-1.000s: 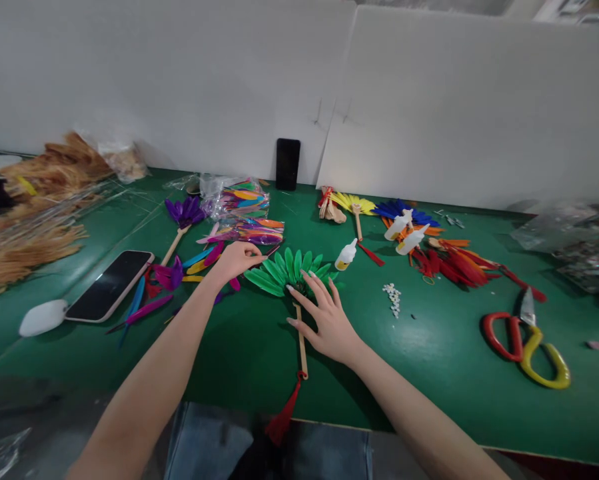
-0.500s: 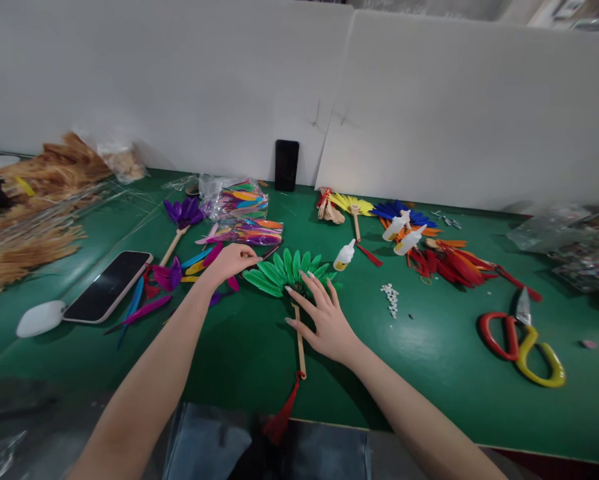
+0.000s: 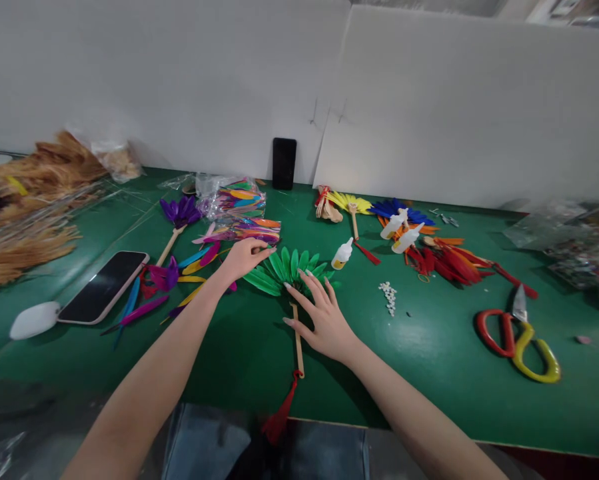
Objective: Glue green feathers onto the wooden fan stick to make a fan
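Observation:
A fan of green feathers [image 3: 264, 279] lies flat on the green table, its pale wooden handle [image 3: 298, 347] toward me. From the handle's end a red tassel [image 3: 279, 417] hangs over the table edge. My right hand [image 3: 324, 320] rests over the fan's centre and upper handle, fingers spread, and hides where the feathers meet. My left hand [image 3: 249, 257] is closed in a pinch at the tips of the fan's left feathers. What it pinches is mostly covered by the fingers; half a second ago it looked thin and dark.
Loose coloured feathers [image 3: 144, 312], a phone [image 3: 104, 287] and a purple feather fan [image 3: 180, 212] lie left. Bagged feathers [image 3: 239, 200] are behind. Rightward are a small glue bottle [image 3: 342, 255], white beads [image 3: 389, 298], red feathers [image 3: 454, 261] and scissors [image 3: 519, 333]. Another phone [image 3: 284, 163] leans on the board.
My left hand has moved right, onto the tips of the green feathers, and the thin dark thing it held is now mostly hidden. My right hand stays on the fan.

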`<state>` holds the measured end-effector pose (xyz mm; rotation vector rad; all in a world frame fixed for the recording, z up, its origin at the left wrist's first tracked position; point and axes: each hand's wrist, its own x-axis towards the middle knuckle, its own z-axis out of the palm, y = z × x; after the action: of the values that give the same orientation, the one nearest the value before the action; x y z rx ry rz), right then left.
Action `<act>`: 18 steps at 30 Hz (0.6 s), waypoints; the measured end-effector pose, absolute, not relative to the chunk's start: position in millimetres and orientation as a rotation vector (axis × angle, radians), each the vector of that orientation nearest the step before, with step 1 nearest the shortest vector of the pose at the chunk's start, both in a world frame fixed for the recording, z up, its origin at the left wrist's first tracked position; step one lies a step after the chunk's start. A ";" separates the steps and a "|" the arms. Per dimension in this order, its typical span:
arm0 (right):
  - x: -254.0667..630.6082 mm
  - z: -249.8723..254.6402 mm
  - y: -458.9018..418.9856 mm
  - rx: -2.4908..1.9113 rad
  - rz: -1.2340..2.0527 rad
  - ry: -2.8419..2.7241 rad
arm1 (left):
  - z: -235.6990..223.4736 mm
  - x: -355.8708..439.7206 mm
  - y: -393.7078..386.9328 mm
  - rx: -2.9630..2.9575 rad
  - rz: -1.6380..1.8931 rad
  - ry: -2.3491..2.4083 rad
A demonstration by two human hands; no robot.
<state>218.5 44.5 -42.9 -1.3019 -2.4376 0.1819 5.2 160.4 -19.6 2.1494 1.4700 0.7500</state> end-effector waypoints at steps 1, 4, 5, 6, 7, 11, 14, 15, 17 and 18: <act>218.6 -42.9 44.5 -1.299 0.177 -2.439 | -21.3 7.4 161.6 2.193 0.768 1.444; 218.9 -42.7 44.6 -1.295 0.168 -2.446 | -23.7 14.9 164.2 2.277 0.813 1.340; 219.0 -42.6 44.7 -1.294 0.168 -2.447 | -23.9 17.4 164.4 2.294 0.817 1.315; 219.0 -42.5 44.7 -1.295 0.170 -2.448 | -24.0 19.6 164.3 2.304 0.812 1.307; 219.0 -42.4 44.8 -1.298 0.174 -2.449 | -24.1 21.3 163.9 2.311 0.797 1.315; 218.5 -42.7 45.1 -1.308 0.187 -2.461 | -24.8 22.4 160.9 2.356 0.728 1.422; 218.1 -43.6 45.2 -1.309 0.193 -2.460 | -24.7 19.8 160.1 2.338 0.778 1.551; 218.0 -43.9 45.3 -1.309 0.194 -2.455 | -24.6 19.1 160.3 2.328 0.807 1.576; 217.9 -44.5 45.5 -1.308 0.196 -2.446 | -24.8 18.4 161.2 2.305 0.841 1.590; 217.9 -44.7 45.6 -1.309 0.197 -2.443 | -25.2 18.5 161.8 2.295 0.837 1.578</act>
<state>217.9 45.6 -44.7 -1.3094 -2.4431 0.1974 18.5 161.8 -25.2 2.2952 1.5779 0.8369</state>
